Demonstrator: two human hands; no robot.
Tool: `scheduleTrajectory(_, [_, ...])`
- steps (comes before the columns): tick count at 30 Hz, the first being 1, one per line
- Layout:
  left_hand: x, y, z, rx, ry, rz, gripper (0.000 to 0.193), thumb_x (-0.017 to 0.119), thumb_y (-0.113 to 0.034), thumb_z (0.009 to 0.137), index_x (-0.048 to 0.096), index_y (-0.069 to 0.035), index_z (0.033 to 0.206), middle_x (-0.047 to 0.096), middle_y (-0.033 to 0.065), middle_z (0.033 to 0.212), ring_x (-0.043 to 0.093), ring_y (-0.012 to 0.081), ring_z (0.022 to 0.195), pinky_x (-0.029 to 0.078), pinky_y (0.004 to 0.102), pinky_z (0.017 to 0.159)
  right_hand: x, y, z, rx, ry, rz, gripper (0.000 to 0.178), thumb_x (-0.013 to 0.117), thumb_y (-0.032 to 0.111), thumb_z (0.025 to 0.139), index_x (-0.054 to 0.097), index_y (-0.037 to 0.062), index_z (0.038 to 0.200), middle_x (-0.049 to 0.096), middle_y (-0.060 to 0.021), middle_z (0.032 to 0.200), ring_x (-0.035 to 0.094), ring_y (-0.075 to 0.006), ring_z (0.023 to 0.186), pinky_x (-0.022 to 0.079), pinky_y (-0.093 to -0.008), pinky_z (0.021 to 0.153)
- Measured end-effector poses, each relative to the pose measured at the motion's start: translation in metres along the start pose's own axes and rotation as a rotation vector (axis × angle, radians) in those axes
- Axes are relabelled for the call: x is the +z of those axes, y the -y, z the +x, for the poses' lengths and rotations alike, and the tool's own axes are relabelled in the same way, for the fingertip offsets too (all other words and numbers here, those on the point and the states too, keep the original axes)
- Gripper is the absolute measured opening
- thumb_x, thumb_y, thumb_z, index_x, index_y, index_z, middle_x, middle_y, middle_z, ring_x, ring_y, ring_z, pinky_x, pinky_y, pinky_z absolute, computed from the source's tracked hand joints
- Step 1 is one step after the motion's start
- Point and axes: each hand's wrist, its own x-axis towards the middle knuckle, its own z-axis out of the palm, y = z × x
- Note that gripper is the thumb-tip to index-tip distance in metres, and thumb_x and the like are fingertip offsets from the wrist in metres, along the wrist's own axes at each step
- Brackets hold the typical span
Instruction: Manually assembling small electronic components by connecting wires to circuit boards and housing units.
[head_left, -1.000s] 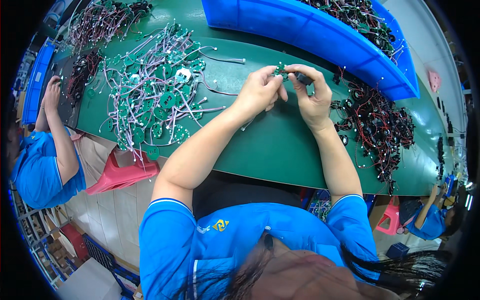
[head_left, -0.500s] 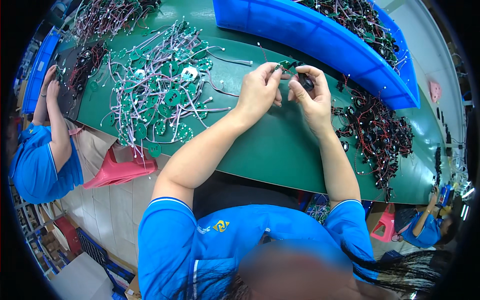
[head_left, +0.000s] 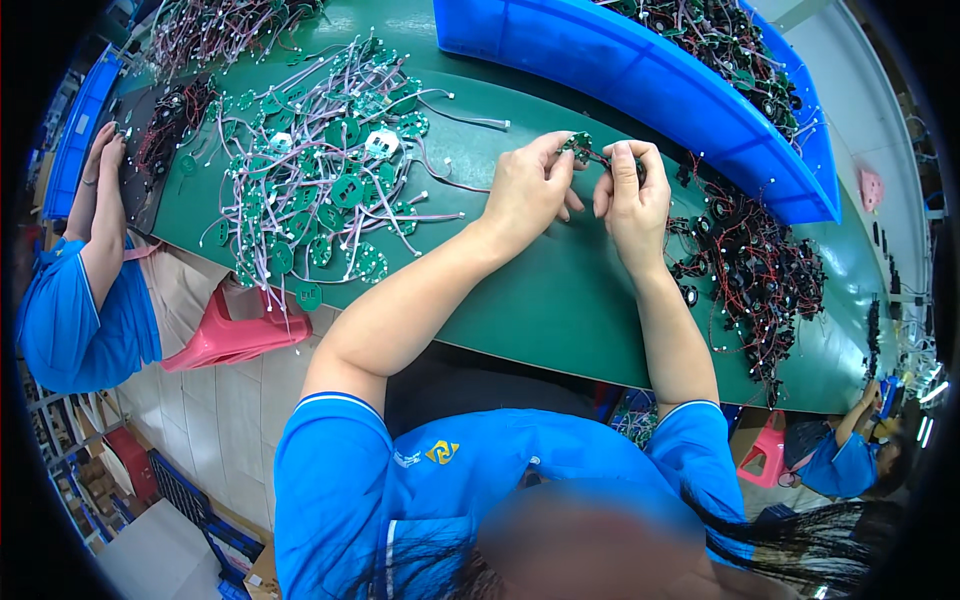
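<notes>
Over the green table, both my hands are raised close together. Between the thumb and fingers of my left hand point(head_left: 528, 190) is a small green circuit board point(head_left: 578, 146), partly covered by the fingertips. My right hand point(head_left: 637, 195) is closed just to its right, thumb and fingers pinched on thin dark-red wires point(head_left: 601, 158) that run toward the board. What else sits inside that grip is hidden. Left of my hands lies a heap of round green circuit boards with pale ribbon cables point(head_left: 345, 190). To the right is a pile of black round parts with red wires point(head_left: 750, 265).
A large blue bin point(head_left: 620, 65) full of wired parts stands at the far edge. More cabled boards point(head_left: 215, 35) lie at the far left. A co-worker point(head_left: 85, 290) works at the left beside a pink stool point(head_left: 235, 335); another person point(head_left: 845, 455) is at the far right.
My right hand has turned and its fingers have closed further; the black round part seen in it before is now hidden. My left hand has shifted slightly right with the circuit board.
</notes>
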Motion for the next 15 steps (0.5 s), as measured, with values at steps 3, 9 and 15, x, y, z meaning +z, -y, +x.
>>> scheduleTrajectory(3, [0.003,0.002,0.001,0.011,-0.002,-0.034,0.017,0.047,-0.004,0.089,0.055,0.003,0.103,0.066,0.0095,0.084,0.060,0.0114,0.052,0.046,0.0193,0.041,0.000,-0.001,0.001,-0.015,0.009,-0.025,0.018,0.044,0.022,0.096,0.047,0.0046,0.095,0.046,0.0008,0.055,0.040,-0.0048,0.042,0.028,-0.0170,0.039])
scheduleTrajectory(9, [0.008,0.007,0.000,0.043,-0.024,-0.025,0.021,0.046,-0.002,0.088,0.052,0.002,0.109,0.065,0.0097,0.083,0.060,0.0126,0.052,0.048,0.0209,0.043,0.005,-0.003,0.001,-0.077,-0.049,-0.100,0.016,0.045,0.018,0.095,0.044,0.0031,0.091,0.046,0.0002,0.052,0.043,-0.0056,0.041,0.032,-0.0196,0.039])
scheduleTrajectory(15, [0.008,0.023,-0.001,0.033,-0.090,0.010,0.024,0.046,-0.002,0.087,0.050,0.002,0.110,0.063,0.0088,0.076,0.059,0.0131,0.053,0.048,0.0217,0.045,0.015,-0.003,-0.006,-0.076,-0.077,-0.031,0.015,0.045,0.017,0.095,0.043,0.0029,0.091,0.046,-0.0002,0.052,0.042,-0.0058,0.041,0.032,-0.0198,0.038])
